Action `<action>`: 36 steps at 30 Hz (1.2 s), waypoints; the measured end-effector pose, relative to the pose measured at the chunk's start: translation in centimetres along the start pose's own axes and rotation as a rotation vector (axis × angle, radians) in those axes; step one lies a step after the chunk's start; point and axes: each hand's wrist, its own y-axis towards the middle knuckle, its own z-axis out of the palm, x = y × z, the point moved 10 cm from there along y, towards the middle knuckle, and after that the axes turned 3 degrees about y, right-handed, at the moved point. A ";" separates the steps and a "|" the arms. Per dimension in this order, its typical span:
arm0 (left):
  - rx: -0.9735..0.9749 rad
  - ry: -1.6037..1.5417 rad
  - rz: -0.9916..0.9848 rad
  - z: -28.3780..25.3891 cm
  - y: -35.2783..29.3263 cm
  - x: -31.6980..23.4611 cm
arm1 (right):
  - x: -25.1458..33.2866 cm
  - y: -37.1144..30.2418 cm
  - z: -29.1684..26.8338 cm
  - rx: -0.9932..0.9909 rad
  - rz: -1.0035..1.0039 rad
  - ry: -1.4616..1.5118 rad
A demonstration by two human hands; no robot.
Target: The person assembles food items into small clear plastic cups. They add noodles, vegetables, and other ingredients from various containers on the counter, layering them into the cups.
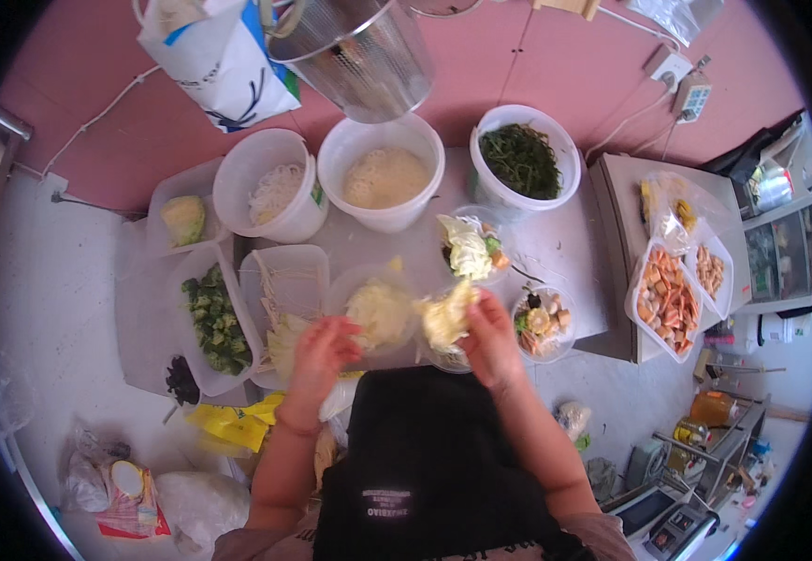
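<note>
My right hand [490, 341] grips some pale yellow cabbage [448, 318] above a clear round bowl [450, 363] at the table's near edge. My left hand [326, 351] has its fingers loosely bent and apart, with nothing visible in them. It hovers by the near left side of a clear bowl of pale shredded vegetable [380, 310]. Beyond my right hand stands a filled bowl topped with cabbage [469, 245]. Another clear bowl of mixed ingredients [543, 323] sits to its right. The cabbage partly covers the bowl beneath it.
Along the back stand white tubs of noodles [277, 194], pale strands [385, 178] and dark green strips [519, 161]. Left are a broccoli tray [216, 323] and a bean sprout tray [280, 280]. A metal strainer basket [369, 70] hangs overhead. Orange pieces [670, 304] fill a right-hand tray.
</note>
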 end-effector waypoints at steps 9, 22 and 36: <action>-0.667 0.960 0.528 -11.3 -7.8 -2.5 | 14.6 -5.9 -15.2 -0.537 -0.956 -1.201; -0.825 1.101 0.268 -13.6 -3.8 1.1 | 9.7 -3.4 -8.6 -0.260 -0.786 -1.499; -0.119 1.322 0.977 5.8 -5.6 -4.2 | -12.1 -3.3 0.3 0.007 0.457 -0.204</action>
